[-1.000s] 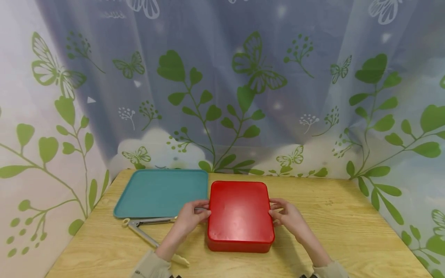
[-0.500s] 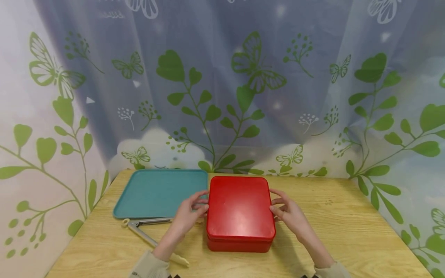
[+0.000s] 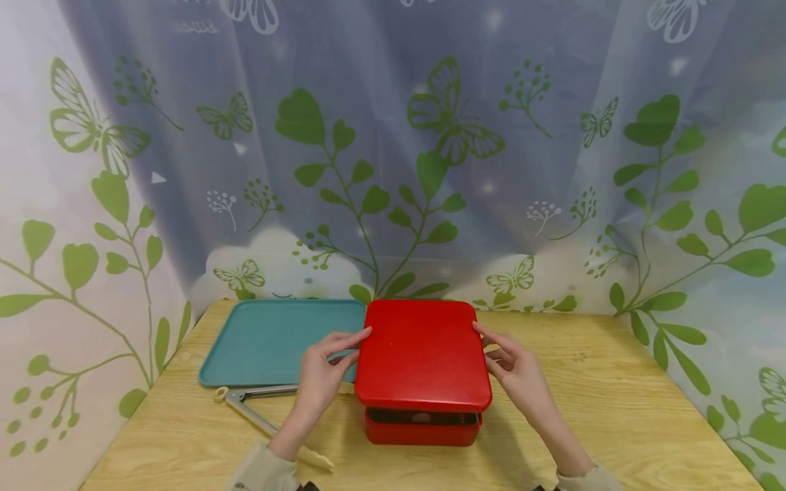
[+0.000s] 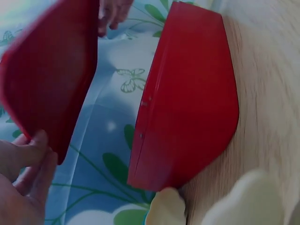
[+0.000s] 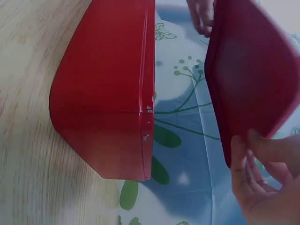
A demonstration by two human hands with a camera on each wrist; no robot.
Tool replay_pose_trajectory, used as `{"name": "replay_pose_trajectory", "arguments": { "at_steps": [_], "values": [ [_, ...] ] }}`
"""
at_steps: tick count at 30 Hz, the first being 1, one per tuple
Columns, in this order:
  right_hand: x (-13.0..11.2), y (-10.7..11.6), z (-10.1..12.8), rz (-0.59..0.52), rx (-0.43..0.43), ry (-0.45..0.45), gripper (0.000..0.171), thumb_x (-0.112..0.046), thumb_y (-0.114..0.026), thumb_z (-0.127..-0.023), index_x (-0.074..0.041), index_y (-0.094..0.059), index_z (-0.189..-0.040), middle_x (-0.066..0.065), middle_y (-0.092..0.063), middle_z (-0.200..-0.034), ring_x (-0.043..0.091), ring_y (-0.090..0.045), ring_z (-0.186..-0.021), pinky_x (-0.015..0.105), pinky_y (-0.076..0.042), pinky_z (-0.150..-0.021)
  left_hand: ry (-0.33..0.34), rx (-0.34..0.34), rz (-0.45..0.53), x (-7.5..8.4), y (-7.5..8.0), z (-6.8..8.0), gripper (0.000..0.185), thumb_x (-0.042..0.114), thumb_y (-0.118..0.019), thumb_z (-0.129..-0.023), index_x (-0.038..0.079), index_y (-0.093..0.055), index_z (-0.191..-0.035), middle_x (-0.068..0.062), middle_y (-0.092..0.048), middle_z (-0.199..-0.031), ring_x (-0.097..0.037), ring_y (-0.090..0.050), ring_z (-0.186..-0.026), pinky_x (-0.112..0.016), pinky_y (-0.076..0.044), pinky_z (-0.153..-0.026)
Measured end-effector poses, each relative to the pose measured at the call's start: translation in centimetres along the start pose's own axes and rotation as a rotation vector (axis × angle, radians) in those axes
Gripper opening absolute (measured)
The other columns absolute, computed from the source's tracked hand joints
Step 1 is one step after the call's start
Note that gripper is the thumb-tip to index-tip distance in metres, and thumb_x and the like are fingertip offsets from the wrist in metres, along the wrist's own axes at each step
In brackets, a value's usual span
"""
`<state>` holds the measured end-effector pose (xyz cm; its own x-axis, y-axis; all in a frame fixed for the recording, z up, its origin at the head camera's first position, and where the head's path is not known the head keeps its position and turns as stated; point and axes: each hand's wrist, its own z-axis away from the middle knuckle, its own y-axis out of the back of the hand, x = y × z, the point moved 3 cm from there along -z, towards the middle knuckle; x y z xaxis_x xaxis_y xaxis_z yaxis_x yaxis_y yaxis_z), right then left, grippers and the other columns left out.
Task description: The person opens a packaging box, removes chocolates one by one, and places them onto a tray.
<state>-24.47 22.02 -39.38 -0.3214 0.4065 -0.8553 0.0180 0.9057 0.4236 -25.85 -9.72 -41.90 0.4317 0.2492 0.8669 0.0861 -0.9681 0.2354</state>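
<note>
A red lid (image 3: pixel 422 354) hangs level a little above the red box (image 3: pixel 422 427) on the wooden table (image 3: pixel 626 416). My left hand (image 3: pixel 325 372) holds the lid's left edge and my right hand (image 3: pixel 514 372) holds its right edge. In the left wrist view the lid (image 4: pixel 47 79) and box (image 4: pixel 192 103) are apart, with my left fingers (image 4: pixel 28 159) at the lid's rim. The right wrist view shows the same gap between box (image 5: pixel 110 89) and lid (image 5: pixel 255 75), my right fingers (image 5: pixel 255 168) on the rim. A dark slit of the box's inside shows; its contents are unclear.
A teal tray (image 3: pixel 276 339) lies on the table left of the box. Metal tongs (image 3: pixel 264 409) with pale tips lie in front of the tray, near my left forearm. A leaf-and-butterfly printed curtain (image 3: pixel 393 150) closes off the back and sides.
The lid has come up off the red box and now hangs above it, with a gap at the front. Both hands rose with it, still at its left and right edges.
</note>
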Motion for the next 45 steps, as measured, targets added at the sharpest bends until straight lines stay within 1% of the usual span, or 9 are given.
{"name": "replay_pose_trajectory", "arguments": {
  "at_steps": [6, 10, 14, 19, 25, 30, 35, 40, 45],
  "values": [
    [-0.6, 0.1, 0.2, 0.077, 0.119, 0.095, 0.044, 0.013, -0.063, -0.093, -0.006, -0.069, -0.132, 0.014, -0.069, -0.112, 0.004, -0.07, -0.09, 0.019, -0.05, -0.064, -0.16, 0.087, -0.036, 0.7, 0.4, -0.1, 0.034, 0.004, -0.072, -0.09, 0.018, -0.077, -0.121, 0.002, -0.072, -0.103, -0.015, -0.067, -0.089, -0.018, -0.047, -0.065],
    [-1.1, 0.2, 0.3, 0.098, 0.172, 0.16, 0.022, 0.005, -0.067, -0.094, -0.002, -0.077, -0.112, 0.011, -0.072, -0.097, 0.009, -0.071, -0.079, 0.021, -0.054, -0.061, -0.192, 0.135, -0.053, 1.2, 0.5, -0.1, 0.027, 0.005, -0.076, -0.086, 0.013, -0.081, -0.111, 0.001, -0.072, -0.104, -0.016, -0.067, -0.095, -0.02, -0.055, -0.075],
    [-1.3, 0.2, 0.3, 0.133, 0.195, 0.203, 0.007, -0.006, -0.072, -0.093, -0.004, -0.079, -0.092, 0.005, -0.07, -0.084, 0.012, -0.068, -0.068, 0.026, -0.058, -0.062, -0.067, 0.119, 0.059, 1.0, 0.6, -0.1, 0.023, 0.009, -0.077, -0.087, 0.008, -0.08, -0.11, -0.007, -0.076, -0.109, -0.014, -0.07, -0.099, -0.023, -0.057, -0.083],
    [-0.7, -0.2, 0.2, 0.116, 0.153, 0.132, 0.018, -0.009, -0.071, -0.095, 0.003, -0.077, -0.106, 0.01, -0.073, -0.092, 0.015, -0.072, -0.069, 0.031, -0.061, -0.063, 0.137, 0.07, 0.224, 0.6, 0.6, 0.0, 0.027, 0.01, -0.074, -0.092, 0.003, -0.076, -0.118, -0.017, -0.073, -0.116, -0.01, -0.074, -0.09, -0.032, -0.061, -0.079],
    [0.2, -0.7, 0.1, -0.009, 0.072, -0.081, 0.035, -0.015, -0.066, -0.1, 0.006, -0.066, -0.128, 0.022, -0.072, -0.107, 0.018, -0.073, -0.073, 0.033, -0.062, -0.064, 0.279, 0.044, 0.197, 0.1, 0.1, 0.2, 0.031, 0.018, -0.076, -0.092, 0.004, -0.076, -0.12, -0.017, -0.075, -0.109, -0.015, -0.074, -0.082, -0.039, -0.062, -0.071],
    [1.0, -0.9, -0.1, -0.061, 0.013, -0.186, 0.047, -0.011, -0.066, -0.099, 0.004, -0.054, -0.143, 0.024, -0.07, -0.109, 0.023, -0.073, -0.073, 0.033, -0.062, -0.061, 0.349, -0.003, 0.155, -0.7, -0.6, 0.4, 0.034, 0.015, -0.075, -0.093, 0.001, -0.073, -0.124, -0.016, -0.076, -0.102, -0.02, -0.073, -0.086, -0.041, -0.062, -0.07],
    [1.9, -1.0, -0.1, -0.056, -0.041, -0.24, 0.05, -0.006, -0.062, -0.101, 0.008, -0.047, -0.146, 0.026, -0.065, -0.115, 0.025, -0.073, -0.079, 0.036, -0.061, -0.061, 0.408, -0.081, 0.165, -1.1, -1.2, 0.7, 0.038, 0.009, -0.071, -0.096, -0.005, -0.066, -0.13, -0.015, -0.073, -0.102, -0.022, -0.073, -0.085, -0.046, -0.062, -0.075],
    [2.4, -0.9, 0.0, -0.061, -0.064, -0.255, 0.051, -0.006, -0.06, -0.101, 0.009, -0.045, -0.148, 0.028, -0.062, -0.119, 0.025, -0.072, -0.083, 0.035, -0.061, -0.061, 0.421, -0.119, 0.185, -1.0, -1.5, 1.0, 0.041, 0.007, -0.069, -0.096, -0.007, -0.062, -0.134, -0.02, -0.072, -0.11, -0.023, -0.073, -0.09, -0.046, -0.061, -0.079],
    [2.9, 0.0, 0.1, -0.056, -0.089, -0.262, 0.051, -0.005, -0.058, -0.102, 0.012, -0.042, -0.148, 0.032, -0.057, -0.129, 0.022, -0.07, -0.091, 0.031, -0.059, -0.064, 0.387, -0.164, 0.194, -0.2, -2.4, 0.8, 0.044, 0.001, -0.068, -0.096, -0.011, -0.057, -0.136, -0.029, -0.067, -0.119, -0.032, -0.071, -0.102, -0.041, -0.062, -0.08]
  ]
}}
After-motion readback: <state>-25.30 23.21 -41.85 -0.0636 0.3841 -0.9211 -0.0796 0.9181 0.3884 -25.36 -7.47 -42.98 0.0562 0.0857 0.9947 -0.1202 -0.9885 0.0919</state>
